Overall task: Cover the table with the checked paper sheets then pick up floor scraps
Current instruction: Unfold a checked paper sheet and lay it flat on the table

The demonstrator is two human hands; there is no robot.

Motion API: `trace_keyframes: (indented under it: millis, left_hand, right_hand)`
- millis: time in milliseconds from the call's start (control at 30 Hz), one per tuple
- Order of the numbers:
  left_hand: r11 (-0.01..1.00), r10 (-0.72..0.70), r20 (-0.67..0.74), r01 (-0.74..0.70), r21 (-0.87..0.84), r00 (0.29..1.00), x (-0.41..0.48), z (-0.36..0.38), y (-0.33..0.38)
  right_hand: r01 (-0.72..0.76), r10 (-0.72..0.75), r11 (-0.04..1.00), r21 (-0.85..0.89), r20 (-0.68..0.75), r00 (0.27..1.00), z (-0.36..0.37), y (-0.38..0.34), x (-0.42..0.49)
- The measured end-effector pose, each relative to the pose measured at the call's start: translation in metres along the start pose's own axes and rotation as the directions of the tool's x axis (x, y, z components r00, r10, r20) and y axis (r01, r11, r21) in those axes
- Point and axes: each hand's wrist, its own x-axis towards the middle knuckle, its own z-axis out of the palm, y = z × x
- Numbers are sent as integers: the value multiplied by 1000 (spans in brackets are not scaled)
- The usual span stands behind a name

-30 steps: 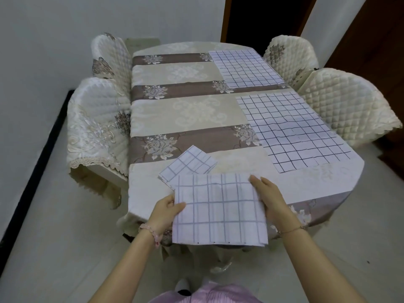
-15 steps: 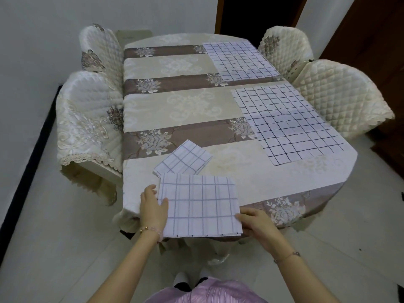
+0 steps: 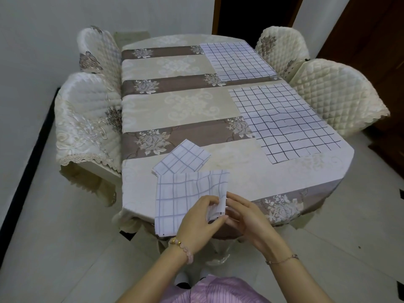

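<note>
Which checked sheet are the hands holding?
The larger folded sheet at the near edge; left hand and right hand pinch its corner. The other three lie untouched.

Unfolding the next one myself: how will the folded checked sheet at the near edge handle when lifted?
The folded checked sheet looks floppy: its edge bends and layers splay where the left hand and right hand pinch it. Probably very light, being thin paper. It overhangs the table, so a push might slide it off.
</note>
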Motion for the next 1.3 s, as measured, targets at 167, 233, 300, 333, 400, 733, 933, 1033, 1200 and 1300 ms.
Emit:
trace_keyframes:
  millis: [167, 233, 300, 333, 400, 733, 933, 1033, 1200, 1300]
  left_hand:
    - [994, -44, -37, 40, -104, 998, 1, -3, 1]
    - [986, -74, -41, 67, -155, 996, 1, -3, 3]
    - [972, -105, -36, 95, -217, 994, 0, -4, 6]
    - [962, -122, -31, 111, -250, 992, 0, -3, 6]
    - [946, -148, -21, 135, -293, 989, 1, -3, 6]
    - [897, -221, 6, 206, -392, 975, 8, -4, 3]
    - [877, -281, -188, 172, -448, 941, 19, -39, -5]
    - [868, -294, -297, 124, -481, 908, 34, -75, -3]
    - [904, -279, -476, 62, -422, 834, 62, -128, -10]
    - [937, -248, -540, 58, -344, 804, 71, -145, -17]
  right_hand:
    - [15, -15, 999, 44, -17, 1000, 4, 2, 2]
    - [16, -15, 999, 33, -29, 999, 6, 3, 2]
    - [16, -15, 1000, 25, -53, 998, 6, 5, 3]
    - [14, -13, 1000, 24, -62, 998, 7, 5, 3]
    - [15, -15, 1000, -3, -63, 998, 7, 6, 4]
    - [5, -17, 994, -107, -112, 994, 5, 7, 8]
    - [2, -40, 983, -183, -207, 977, -19, -7, 12]
    - [31, -99, 970, -241, -275, 956, -34, -25, 16]
    - [106, -195, 945, -311, -273, 942, -53, -57, 26]
    - [120, -233, 910, -396, -250, 940, -63, -74, 35]
